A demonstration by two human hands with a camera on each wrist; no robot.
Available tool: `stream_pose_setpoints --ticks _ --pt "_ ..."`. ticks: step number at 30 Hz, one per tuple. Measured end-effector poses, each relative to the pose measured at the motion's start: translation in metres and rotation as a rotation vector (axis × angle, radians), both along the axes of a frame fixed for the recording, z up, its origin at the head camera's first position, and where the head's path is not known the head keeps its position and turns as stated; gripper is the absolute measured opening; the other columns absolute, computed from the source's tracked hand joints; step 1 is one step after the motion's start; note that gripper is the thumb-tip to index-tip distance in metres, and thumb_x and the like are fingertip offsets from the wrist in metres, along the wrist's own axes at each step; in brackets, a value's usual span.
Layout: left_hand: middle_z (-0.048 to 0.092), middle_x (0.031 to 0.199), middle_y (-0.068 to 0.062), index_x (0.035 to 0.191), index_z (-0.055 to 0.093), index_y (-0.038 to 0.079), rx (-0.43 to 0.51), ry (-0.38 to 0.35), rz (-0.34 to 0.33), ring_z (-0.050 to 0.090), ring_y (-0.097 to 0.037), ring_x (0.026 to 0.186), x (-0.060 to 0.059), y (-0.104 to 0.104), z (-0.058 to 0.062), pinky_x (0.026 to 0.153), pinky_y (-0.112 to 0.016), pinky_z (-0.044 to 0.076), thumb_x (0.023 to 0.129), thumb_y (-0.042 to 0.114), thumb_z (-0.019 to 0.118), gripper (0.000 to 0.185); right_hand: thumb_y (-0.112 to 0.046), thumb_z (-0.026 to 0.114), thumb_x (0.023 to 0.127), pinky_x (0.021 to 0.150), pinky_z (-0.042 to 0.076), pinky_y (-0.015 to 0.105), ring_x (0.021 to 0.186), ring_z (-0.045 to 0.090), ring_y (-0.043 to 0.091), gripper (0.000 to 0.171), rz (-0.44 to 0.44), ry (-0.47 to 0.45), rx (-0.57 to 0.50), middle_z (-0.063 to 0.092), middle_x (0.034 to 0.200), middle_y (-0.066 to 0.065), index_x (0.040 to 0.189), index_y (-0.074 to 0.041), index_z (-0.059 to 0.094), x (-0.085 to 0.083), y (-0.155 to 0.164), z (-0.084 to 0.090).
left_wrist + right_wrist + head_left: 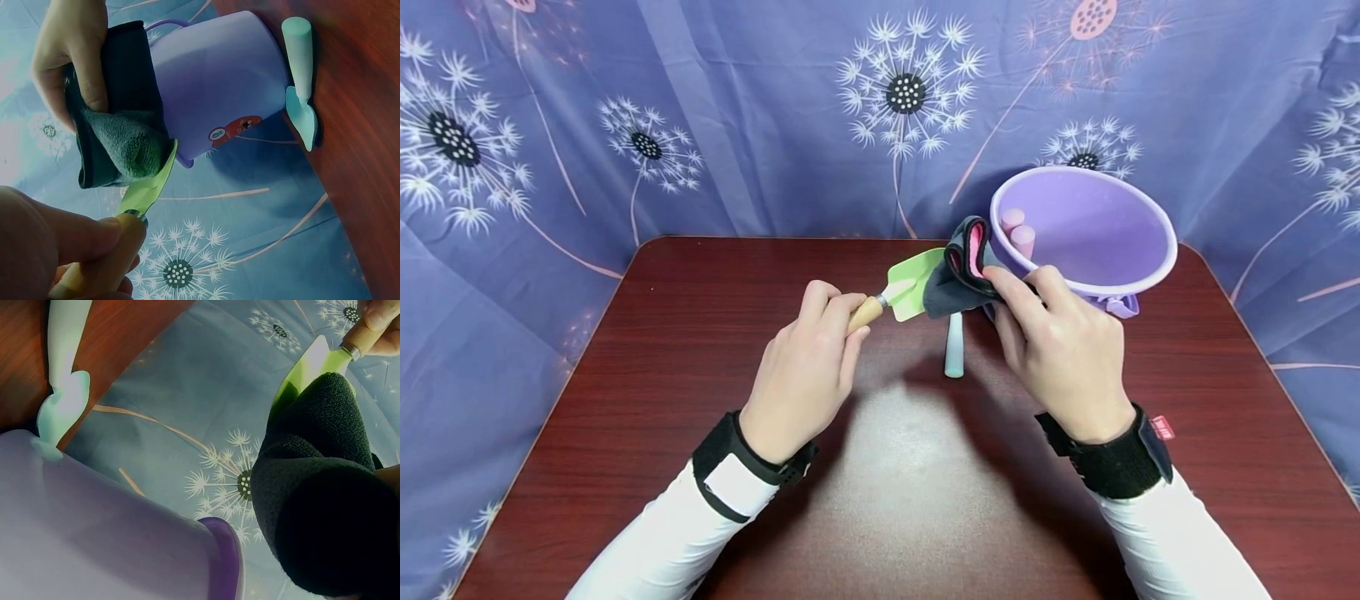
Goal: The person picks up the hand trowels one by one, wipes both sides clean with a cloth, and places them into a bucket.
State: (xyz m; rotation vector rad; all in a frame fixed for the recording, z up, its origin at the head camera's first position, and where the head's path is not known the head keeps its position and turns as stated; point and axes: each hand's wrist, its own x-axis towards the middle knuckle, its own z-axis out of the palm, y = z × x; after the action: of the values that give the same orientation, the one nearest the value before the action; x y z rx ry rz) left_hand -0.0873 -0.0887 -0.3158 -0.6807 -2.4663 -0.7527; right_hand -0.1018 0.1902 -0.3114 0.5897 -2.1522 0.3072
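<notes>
My left hand (805, 367) has its fingers (827, 312) curled round the wooden handle of a small green-bladed toy trowel (904, 290), held above the dark red wooden surface (700, 400). To its right, my right hand (1060, 350) pinches a folded dark grey cloth with pink lining (962, 267) against the blade. A pale blue plastic tool (953, 350) lies on the surface below. The purple plastic bucket (1142, 267) stands far right; I judge a hard wipe could nudge it over.
</notes>
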Motion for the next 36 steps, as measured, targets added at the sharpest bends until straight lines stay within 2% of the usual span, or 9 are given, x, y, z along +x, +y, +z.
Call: stream_pose_setpoints --ticks 22,36 --pt "0.053 0.109 -0.011 0.127 0.066 0.002 -0.047 0.008 -0.046 0.059 -0.020 0.062 0.002 0.007 -0.009 0.051 -0.037 0.049 0.103 0.011 0.070 0.026 -0.014 0.057 0.102 0.037 0.030 0.040 0.044 0.038 0.023 0.031 0.141 0.046 0.022 0.059 0.085 0.008 0.127 -0.013 0.077 0.005 -0.018 -0.003" --pt "0.054 0.109 -0.011 0.128 0.066 0.002 -0.056 0.022 -0.055 0.060 -0.020 0.063 0.001 0.007 -0.010 0.051 -0.036 0.050 0.103 0.011 0.070 0.027 -0.012 0.057 0.102 0.039 0.034 0.040 0.045 0.040 0.023 0.031 0.186 0.068 0.043 0.060 0.085 0.008 0.127 -0.012 0.077 0.007 -0.020 -0.002"
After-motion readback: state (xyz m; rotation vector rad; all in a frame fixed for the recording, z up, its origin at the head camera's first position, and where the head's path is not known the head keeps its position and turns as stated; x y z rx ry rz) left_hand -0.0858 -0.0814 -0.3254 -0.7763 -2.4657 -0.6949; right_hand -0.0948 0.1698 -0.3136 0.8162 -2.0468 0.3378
